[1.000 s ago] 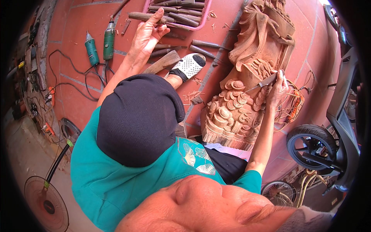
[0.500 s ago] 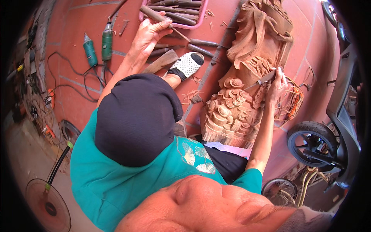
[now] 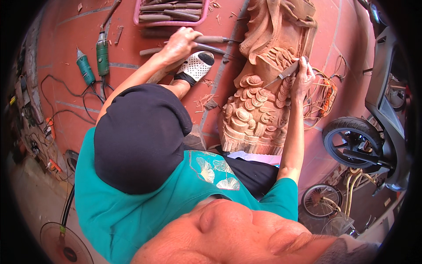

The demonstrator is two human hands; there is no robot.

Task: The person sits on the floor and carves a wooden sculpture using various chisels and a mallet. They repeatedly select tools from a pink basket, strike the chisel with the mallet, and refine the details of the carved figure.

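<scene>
My right hand (image 3: 302, 78) grips the dark handle of a carving chisel (image 3: 288, 70), whose thin blade points down-left over the wood carving (image 3: 259, 103). The brown carving lies lengthwise, with flowing drapery at its far end and rounded coin-like shapes at its near end. To the left, my left hand (image 3: 181, 43) is low over several chisels on the floor, fingers curled around a chisel. Its hold is partly hidden. Beside its fingertips lies another chisel's handle (image 3: 211, 39), and a second dark chisel (image 3: 211, 47) lies just nearer.
A pink tray (image 3: 203, 20) of tool handles stands at the far side. Two green power tools (image 3: 102, 57) with cords lie left. My shoe (image 3: 196, 66) rests between the hands. An orange cord bundle (image 3: 327, 99) and a motorbike wheel (image 3: 353, 141) are right; a fan (image 3: 66, 246) stands near left.
My left hand has come down from beside the pink tray to the chisels on the floor; the raised chisel handle no longer shows. My right hand stays at the carving. The whole view has shifted.
</scene>
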